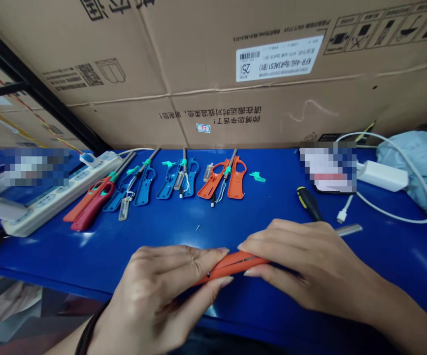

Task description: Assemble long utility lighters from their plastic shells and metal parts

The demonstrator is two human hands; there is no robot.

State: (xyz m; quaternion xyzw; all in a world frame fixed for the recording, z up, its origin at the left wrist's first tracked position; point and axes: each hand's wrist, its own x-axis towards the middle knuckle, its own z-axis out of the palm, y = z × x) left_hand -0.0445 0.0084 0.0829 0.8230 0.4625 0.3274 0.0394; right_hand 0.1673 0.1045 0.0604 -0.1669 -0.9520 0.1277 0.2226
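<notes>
Both hands work close to the near edge of the bench [161, 222], about midway along it, with an orange casing [231, 266] lengthwise between them. The left grip [157, 278] pinches its left end, forefinger above and thumb below; the right grip [304, 261] pinches the other end the same way. Between the fingertips a narrow dark gap [248, 259] shows along the casing's side — how far it runs under the fingers is hidden.

Handling this well likely means gentle, even pressure from both ends, so that the plastic does not twist or crack. Fingertips are best kept off the gap, whose edges could nip skin. A low hold, farther in from the near edge, seems safer for any loose part inside.

A small metal pin [198, 227] lies beyond the left grip, easily lost to a stray knuckle. The screwdriver [310, 204], partly hidden behind the right grip, could be knocked too. Toward the far edge, opened orange shells [236, 182] lie with their inner parts — well apart from the hands.
</notes>
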